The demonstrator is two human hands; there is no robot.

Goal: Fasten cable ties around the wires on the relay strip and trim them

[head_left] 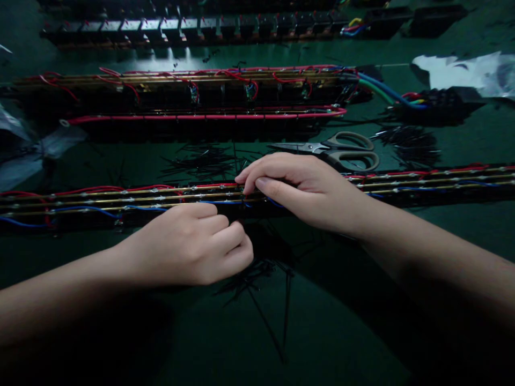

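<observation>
A long black strip [422, 185] with brass rails and red and blue wires lies across the green table in front of me. My left hand [193, 244] is curled into a fist against its near edge, fingers pinched on something small I cannot make out. My right hand [298, 185] rests on top of the strip, fingers bent and pressed together on the wires at its middle. Loose black cable ties [257, 273] lie just below my left hand.
A second wired strip [201, 96] lies further back, with a row of black modules [193, 27] behind it. Scissors [338, 150] rest beyond my right hand. More cable ties [201, 161] and a heap [406, 142] are scattered between. Clear plastic [466, 69] sits at the far right.
</observation>
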